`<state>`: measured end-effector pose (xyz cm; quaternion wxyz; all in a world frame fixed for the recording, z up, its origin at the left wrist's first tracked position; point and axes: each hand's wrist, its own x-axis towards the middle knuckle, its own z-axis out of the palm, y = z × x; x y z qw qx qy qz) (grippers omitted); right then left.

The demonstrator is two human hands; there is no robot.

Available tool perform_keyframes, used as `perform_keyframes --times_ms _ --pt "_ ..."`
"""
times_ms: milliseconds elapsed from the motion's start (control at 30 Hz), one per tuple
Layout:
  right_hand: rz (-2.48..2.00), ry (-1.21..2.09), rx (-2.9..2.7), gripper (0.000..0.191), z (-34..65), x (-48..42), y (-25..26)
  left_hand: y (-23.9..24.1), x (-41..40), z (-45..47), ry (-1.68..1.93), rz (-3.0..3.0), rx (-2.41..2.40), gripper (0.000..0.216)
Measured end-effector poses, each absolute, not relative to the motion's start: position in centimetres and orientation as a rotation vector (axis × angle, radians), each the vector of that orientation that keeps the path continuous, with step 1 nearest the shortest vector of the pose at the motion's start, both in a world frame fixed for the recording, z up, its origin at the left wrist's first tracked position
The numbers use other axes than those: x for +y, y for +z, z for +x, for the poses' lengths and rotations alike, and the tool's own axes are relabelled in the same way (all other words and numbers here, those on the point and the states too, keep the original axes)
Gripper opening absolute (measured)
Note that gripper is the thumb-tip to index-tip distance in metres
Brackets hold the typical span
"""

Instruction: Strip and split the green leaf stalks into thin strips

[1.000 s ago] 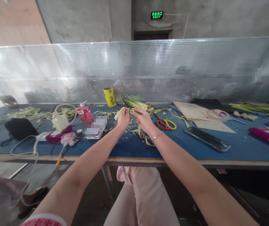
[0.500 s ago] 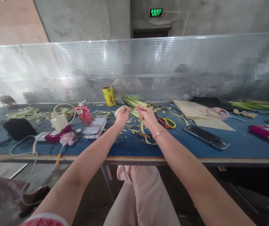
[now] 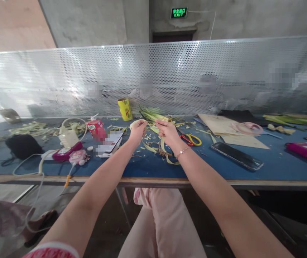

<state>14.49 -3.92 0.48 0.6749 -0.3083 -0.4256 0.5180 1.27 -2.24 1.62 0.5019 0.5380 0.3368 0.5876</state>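
Both my hands are raised over the blue table point(image 3: 148, 168), pinching pale green leaf strips point(image 3: 160, 145) that hang down to a small woven knot on the tabletop. My left hand point(image 3: 138, 129) is closed on the curled upper end of a strip. A few centimetres to its right, my right hand point(image 3: 167, 132), with a thin bracelet at the wrist, is closed on another strip. Red and yellow scissors point(image 3: 190, 139) lie just right of my right hand.
A phone point(image 3: 236, 156) lies at the right, beside cardboard sheets point(image 3: 228, 130) and a pink coil. A yellow roll point(image 3: 125, 109) and green leaves point(image 3: 153, 116) stand behind my hands. At the left lie a red carton point(image 3: 95, 129), chargers, cables and a black pouch point(image 3: 21, 146). Perforated metal screen behind.
My hands have shifted slightly while still working the strips. The hanging strips and the knot have swung a little on the table.
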Motion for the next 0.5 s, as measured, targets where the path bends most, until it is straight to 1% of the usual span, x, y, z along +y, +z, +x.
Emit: perform_keyframes --times_ms 167,300,500 --pt "-0.662 1.160 -1.020 0.032 14.79 -3.88 0.31 1.56 -2.46 1.71 1.396 1.242 0.832 0.026" --pt "-0.625 1.184 -1.077 0.034 15.03 -4.01 0.37 1.57 -2.60 1.85 1.381 1.253 0.843 0.024" --pt "-0.615 1.224 -1.104 0.040 15.23 -4.24 0.72 1.74 -2.64 1.76 1.364 1.209 0.791 0.026"
